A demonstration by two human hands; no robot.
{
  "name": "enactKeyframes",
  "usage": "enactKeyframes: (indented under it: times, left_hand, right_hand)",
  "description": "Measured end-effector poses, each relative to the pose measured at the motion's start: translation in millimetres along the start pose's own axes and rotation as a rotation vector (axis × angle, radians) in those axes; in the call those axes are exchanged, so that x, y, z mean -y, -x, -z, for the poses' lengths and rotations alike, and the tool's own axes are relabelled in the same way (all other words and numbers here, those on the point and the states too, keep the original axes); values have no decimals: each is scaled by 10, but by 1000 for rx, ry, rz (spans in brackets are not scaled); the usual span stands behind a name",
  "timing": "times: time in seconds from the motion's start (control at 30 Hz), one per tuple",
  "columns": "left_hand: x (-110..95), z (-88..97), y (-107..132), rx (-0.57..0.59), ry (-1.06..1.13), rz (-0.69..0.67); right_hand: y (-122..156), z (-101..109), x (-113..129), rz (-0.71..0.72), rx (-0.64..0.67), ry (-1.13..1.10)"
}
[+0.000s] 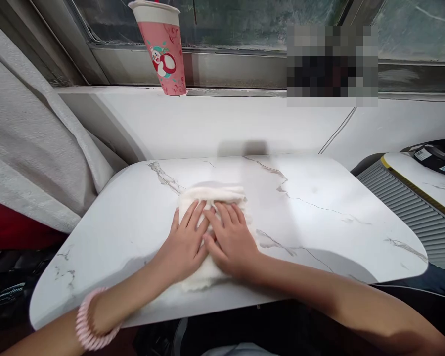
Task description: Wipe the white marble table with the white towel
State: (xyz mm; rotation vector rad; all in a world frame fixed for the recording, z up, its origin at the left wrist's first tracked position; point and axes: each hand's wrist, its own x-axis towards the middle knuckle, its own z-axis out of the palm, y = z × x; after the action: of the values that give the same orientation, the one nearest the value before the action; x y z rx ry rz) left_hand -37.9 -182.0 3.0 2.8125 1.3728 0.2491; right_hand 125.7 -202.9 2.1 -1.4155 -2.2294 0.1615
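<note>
A white cloth (211,194) lies folded on the white marble-patterned table (319,217), near its middle. My left hand (185,244) rests flat on the left part of the cloth, fingers stretched out and pointing away from me. Pressed on the right part is my right hand (235,242), also flat, its thumb and index finger overlapping the left hand's edge. The cloth's far fold and its near edge show beyond the hands; its middle is covered by them. A pink coiled band (85,321) circles my left wrist.
A pink paper cup (166,59) with a cartoon print stands on the window ledge. A light grey curtain (33,113) hangs at the left. On the right are a ribbed grey unit (404,198) and a black strapped item (441,158). The table's corners are rounded.
</note>
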Motion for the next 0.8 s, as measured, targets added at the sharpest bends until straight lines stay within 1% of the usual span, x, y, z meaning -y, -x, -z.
enactKeyframes:
  times: [0.1,0.2,0.3,0.4,0.5,0.57,0.7,0.8]
  left_hand:
    - [13,7,374,-49,-28,-13]
    - [139,11,647,-71,-41,7]
    - [349,12,801,-87,-44,42]
    - [599,10,832,-77,-9,103]
    - [866,-3,718,-70,48,155]
    - [1044,-17,553,-70,46,164]
    - [1335,-19,45,-39,26,103]
    - [1442,43,-379,-9,50,87]
  right_hand:
    - [138,-12,219,80,11,-37]
    - [115,-67,375,158,5,-88]
    - [-30,-164,484,225,-13,-112]
    - [-245,-284,557,250,-27,-111]
    - [-494,-400,577,237,-44,-107]
    - [-672,-465,545,207,-53,-89]
    - [-1049,-562,357,100,-66,-51]
    - [-1321,-611,160,24,-94,-39]
